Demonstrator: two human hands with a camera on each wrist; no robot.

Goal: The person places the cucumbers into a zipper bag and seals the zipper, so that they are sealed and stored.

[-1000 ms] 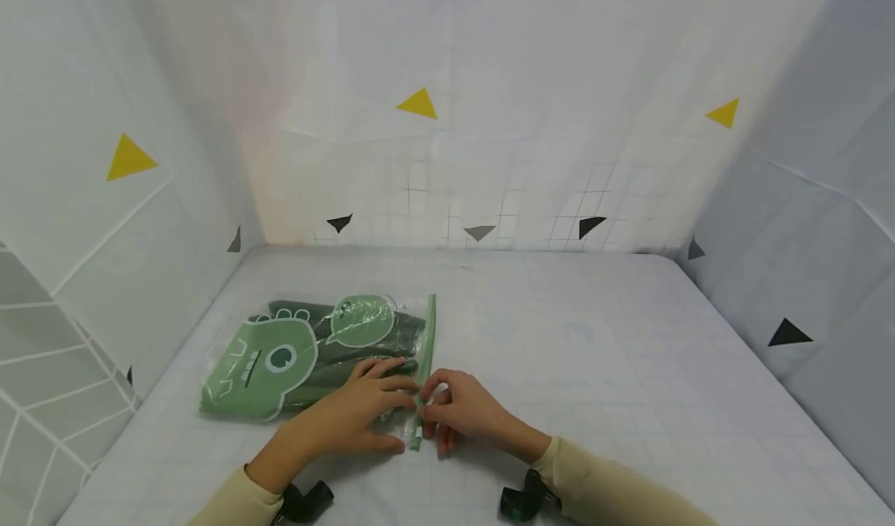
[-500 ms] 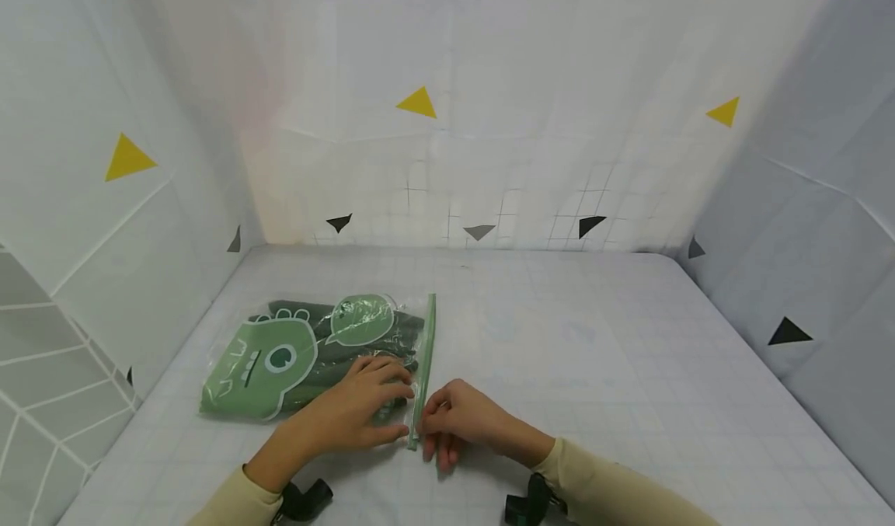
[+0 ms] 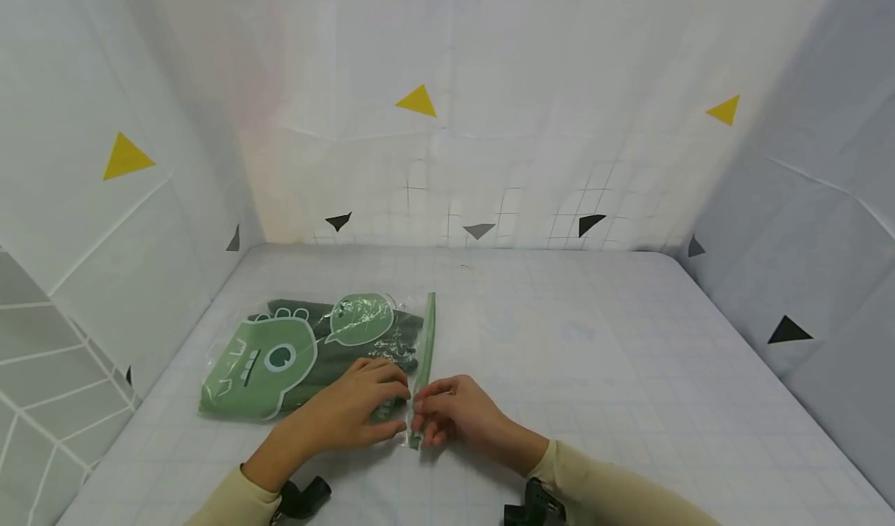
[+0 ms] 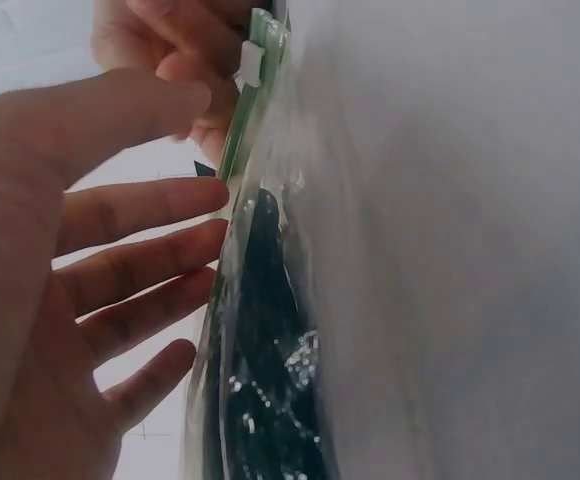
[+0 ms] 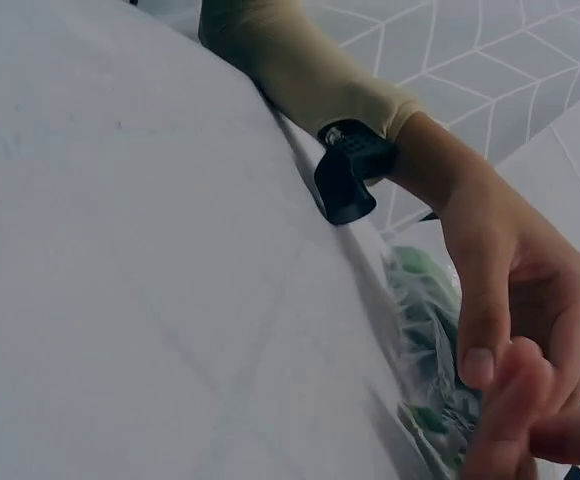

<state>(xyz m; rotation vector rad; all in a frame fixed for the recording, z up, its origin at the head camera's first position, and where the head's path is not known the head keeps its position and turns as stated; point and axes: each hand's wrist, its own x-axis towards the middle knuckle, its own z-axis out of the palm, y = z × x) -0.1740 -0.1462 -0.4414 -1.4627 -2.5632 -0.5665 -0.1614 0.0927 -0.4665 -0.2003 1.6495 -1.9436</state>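
Observation:
A clear zip bag (image 3: 280, 378) with a green one-eyed monster print lies on the table, dark folded fabric inside it. Its green zip strip (image 3: 429, 324) runs along the right side. My left hand (image 3: 349, 409) rests over the bag near the strip; in the left wrist view its fingers (image 4: 140, 270) are spread and fairly straight against the plastic. With thumb and fingers, my right hand (image 3: 464, 413) pinches the strip's near end. A white slider (image 4: 251, 63) sits on that end, beside the right fingers. In the right wrist view the right fingertips (image 5: 515, 400) partly cover the bag (image 5: 425, 310).
A white cloth with faint grid lines covers the table (image 3: 559, 355). White sheets (image 3: 489, 60) with yellow and dark triangles stand behind and at both sides. Each wrist carries a black camera mount (image 3: 305, 499).
My right hand slid toward me along the strip, then closed in on its near end. My left hand drew slightly back from the strip. The bag stays in place.

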